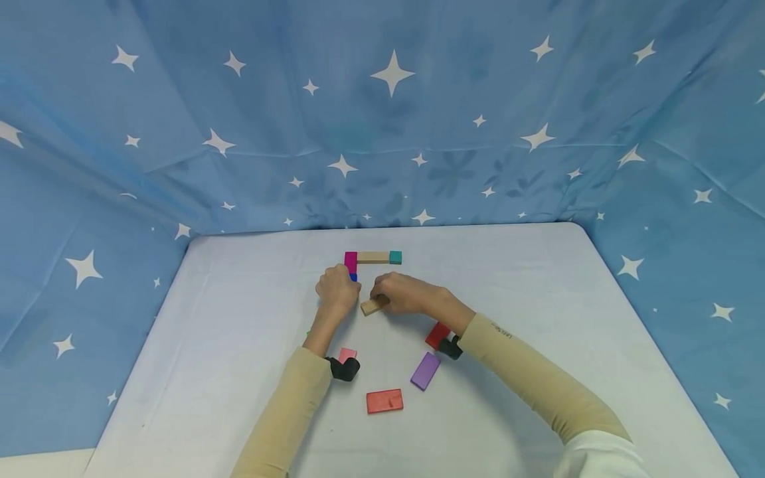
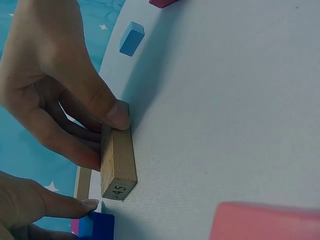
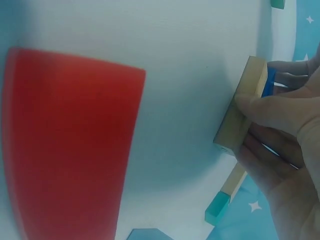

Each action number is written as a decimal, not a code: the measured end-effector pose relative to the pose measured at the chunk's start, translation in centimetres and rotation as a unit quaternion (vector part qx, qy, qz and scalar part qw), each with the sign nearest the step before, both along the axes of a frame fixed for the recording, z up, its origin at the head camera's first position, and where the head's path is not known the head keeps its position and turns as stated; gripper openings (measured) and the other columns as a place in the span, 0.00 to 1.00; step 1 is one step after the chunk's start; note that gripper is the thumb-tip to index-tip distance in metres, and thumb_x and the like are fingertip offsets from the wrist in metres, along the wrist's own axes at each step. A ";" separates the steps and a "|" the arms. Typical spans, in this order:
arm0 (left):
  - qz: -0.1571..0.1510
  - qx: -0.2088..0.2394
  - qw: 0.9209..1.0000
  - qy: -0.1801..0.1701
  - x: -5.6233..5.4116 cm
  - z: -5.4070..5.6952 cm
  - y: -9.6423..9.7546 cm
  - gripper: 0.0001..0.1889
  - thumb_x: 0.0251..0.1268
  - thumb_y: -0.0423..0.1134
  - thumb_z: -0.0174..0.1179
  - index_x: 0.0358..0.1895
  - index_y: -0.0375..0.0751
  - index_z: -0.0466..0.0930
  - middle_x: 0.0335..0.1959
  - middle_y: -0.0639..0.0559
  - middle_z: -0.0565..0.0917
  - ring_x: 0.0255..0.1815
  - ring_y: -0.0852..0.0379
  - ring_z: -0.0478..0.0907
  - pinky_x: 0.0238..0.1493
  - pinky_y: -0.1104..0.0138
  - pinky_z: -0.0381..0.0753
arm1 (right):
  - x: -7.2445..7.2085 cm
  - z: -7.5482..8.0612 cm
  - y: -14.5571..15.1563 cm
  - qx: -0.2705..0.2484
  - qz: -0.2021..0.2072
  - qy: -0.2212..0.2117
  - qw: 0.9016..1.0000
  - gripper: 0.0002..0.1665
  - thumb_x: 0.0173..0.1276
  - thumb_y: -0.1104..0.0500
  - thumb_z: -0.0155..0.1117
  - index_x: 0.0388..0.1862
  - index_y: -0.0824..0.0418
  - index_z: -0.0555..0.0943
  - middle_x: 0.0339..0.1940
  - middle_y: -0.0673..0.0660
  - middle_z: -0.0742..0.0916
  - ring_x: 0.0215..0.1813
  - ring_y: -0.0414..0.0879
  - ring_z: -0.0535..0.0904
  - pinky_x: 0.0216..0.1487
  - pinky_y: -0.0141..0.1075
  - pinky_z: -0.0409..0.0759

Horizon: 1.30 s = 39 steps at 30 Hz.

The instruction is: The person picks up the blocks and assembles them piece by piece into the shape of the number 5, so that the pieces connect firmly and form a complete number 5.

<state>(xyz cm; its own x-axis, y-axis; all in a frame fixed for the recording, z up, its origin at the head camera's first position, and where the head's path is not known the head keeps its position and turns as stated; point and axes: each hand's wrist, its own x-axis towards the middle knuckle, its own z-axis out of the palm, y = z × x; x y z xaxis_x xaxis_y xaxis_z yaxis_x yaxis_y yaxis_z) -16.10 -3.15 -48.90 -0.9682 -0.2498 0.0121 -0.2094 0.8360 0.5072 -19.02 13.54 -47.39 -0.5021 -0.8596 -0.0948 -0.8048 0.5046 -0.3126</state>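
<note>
My left hand (image 1: 337,289) pinches a dark blue block (image 2: 104,226) between thumb and fingers, at the near end of a magenta block (image 1: 350,261). Just to its right, my right hand (image 1: 397,292) holds a plain wooden block (image 1: 374,305) with the thumb on one side and fingers on the other. Small printed marks show on that block's end in the left wrist view. Behind both hands, another wooden block (image 1: 373,257) runs right from the magenta block to a teal block (image 1: 396,257). The right fingers partly hide the blue block in the right wrist view.
Nearer on the white table (image 1: 239,398) lie a red block (image 1: 438,334), a purple block (image 1: 425,371), an orange-red block (image 1: 385,401) and a pink block (image 1: 348,356). A light blue block (image 2: 132,38) stands beyond the right hand. Blue star-patterned cloth (image 1: 394,133) surrounds the table.
</note>
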 end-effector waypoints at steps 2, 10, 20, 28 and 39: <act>0.000 0.003 1.000 -0.002 0.0 0.0 0.0 0.12 0.63 0.37 0.68 0.38 0.28 0.82 0.34 0.36 0.86 0.38 0.38 0.86 0.41 0.47 0.83 | 0.1 -0.1 0.0 0.000 0.002 0.008 1.000 0.13 0.66 0.69 0.71 0.49 0.64 0.89 0.44 0.56 0.89 0.46 0.45 0.85 0.56 0.36 0.83; 0.005 0.004 1.000 -0.012 -0.1 -0.1 -0.1 0.13 0.64 0.38 0.68 0.40 0.28 0.82 0.37 0.35 0.86 0.41 0.37 0.86 0.44 0.46 0.83 | 0.1 0.0 -0.2 0.008 0.004 0.019 1.000 0.11 0.67 0.68 0.70 0.48 0.64 0.89 0.42 0.56 0.89 0.45 0.45 0.85 0.55 0.36 0.84; -0.003 0.010 1.000 -0.010 -0.1 0.0 0.0 0.12 0.65 0.37 0.69 0.35 0.30 0.81 0.29 0.39 0.84 0.33 0.42 0.85 0.37 0.49 0.83 | -0.7 -0.1 -0.3 -0.014 0.006 0.026 1.000 0.11 0.68 0.71 0.66 0.46 0.64 0.89 0.39 0.56 0.89 0.40 0.42 0.82 0.51 0.36 0.84; 0.001 0.010 1.000 -0.010 0.0 0.0 0.0 0.11 0.64 0.37 0.68 0.33 0.31 0.80 0.28 0.40 0.83 0.33 0.42 0.84 0.36 0.49 0.81 | -1.0 -0.2 -0.5 -0.020 0.004 0.046 0.999 0.09 0.69 0.70 0.67 0.45 0.66 0.89 0.38 0.57 0.88 0.39 0.43 0.82 0.48 0.36 0.84; -0.003 0.017 1.000 0.000 0.0 -0.2 -0.2 0.10 0.64 0.35 0.67 0.33 0.30 0.80 0.27 0.40 0.83 0.29 0.44 0.82 0.33 0.52 0.80 | -1.5 -0.2 -1.1 -0.012 -0.005 0.048 0.999 0.08 0.70 0.67 0.69 0.46 0.65 0.90 0.39 0.57 0.89 0.39 0.42 0.82 0.49 0.36 0.84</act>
<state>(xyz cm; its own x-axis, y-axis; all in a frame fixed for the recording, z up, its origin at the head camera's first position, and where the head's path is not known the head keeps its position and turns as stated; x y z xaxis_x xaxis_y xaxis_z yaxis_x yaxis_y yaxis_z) -16.07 -3.30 -49.07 -0.9698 -0.2439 0.0036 -0.2041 0.8194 0.5356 -20.49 12.46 -47.56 -0.5167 -0.8558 -0.0247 -0.8263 0.5060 -0.2472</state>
